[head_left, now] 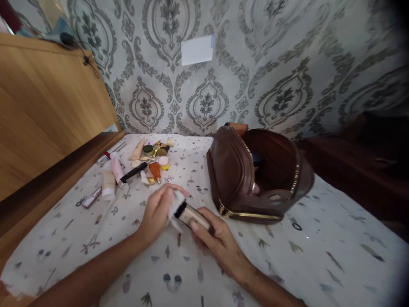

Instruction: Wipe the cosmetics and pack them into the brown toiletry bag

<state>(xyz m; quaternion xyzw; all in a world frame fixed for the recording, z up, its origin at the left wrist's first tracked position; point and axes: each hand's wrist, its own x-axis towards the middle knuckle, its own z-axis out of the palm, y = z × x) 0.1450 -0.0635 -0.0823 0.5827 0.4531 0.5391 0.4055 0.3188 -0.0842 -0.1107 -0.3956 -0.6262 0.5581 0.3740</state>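
My right hand [220,238] is closed around a beige foundation bottle [191,216], its thumb along the side. The bottle is tilted, with a black collar towards my left hand. My left hand [157,209] pinches a crumpled white tissue [176,204] against the bottle's upper end, so that end is hidden. Just right of my hands stands a brown leather cosmetic bag [228,175], unzipped and gaping, with a dark round item [256,159] inside.
Cosmetics lie in a group at the left: a beige tube [108,186], a pink tube [117,168], a black stick [134,172] and an orange bottle [155,170]. A wooden panel [54,106] borders the patterned sheet [172,260]. Behind is a papered wall [179,98].
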